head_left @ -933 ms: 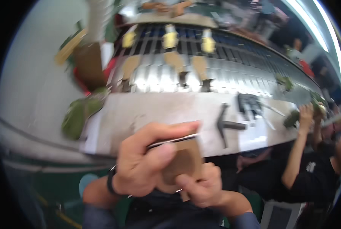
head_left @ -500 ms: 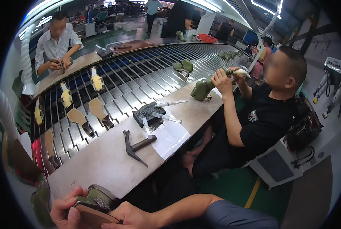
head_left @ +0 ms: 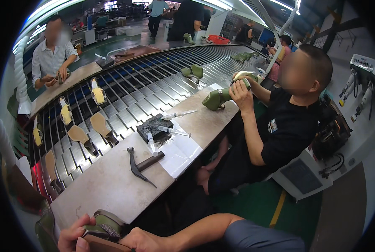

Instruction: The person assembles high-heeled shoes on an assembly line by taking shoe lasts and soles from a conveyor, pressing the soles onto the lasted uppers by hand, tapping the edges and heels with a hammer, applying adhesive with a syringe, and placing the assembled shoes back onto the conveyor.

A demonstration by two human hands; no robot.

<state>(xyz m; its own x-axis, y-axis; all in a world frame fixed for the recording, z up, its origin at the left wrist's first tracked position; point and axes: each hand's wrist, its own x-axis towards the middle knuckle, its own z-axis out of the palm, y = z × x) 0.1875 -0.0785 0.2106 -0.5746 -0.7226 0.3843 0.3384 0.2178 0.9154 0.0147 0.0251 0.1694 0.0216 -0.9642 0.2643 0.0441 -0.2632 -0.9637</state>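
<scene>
At the lower edge I hold a green shoe (head_left: 108,221) with a tan sole (head_left: 101,244) turned up toward me. My left hand (head_left: 73,236) is closed around one side of it, fingers over the upper and thumb by the sole edge. My right hand (head_left: 143,240) is closed on the other end of the sole; its fingertips are partly hidden. A glittery patch shows on the green upper. Beyond my hands, a hammer (head_left: 147,163) with a dark head lies on the pale worktable (head_left: 107,178).
Syringes (head_left: 180,114) rest on a dark block (head_left: 147,128) and white paper (head_left: 185,153). Soles with heels (head_left: 81,136) and yellow-bottomed shoes (head_left: 65,112) lie on the slatted conveyor (head_left: 124,105). At right a co-worker (head_left: 275,122) handles a green boot (head_left: 216,99); another person (head_left: 53,59) works across the conveyor.
My view has shifted slightly, so the bench things sit further left. The shoe in my hands appears a little lower. The co-worker at right has moved their hands on the boot.
</scene>
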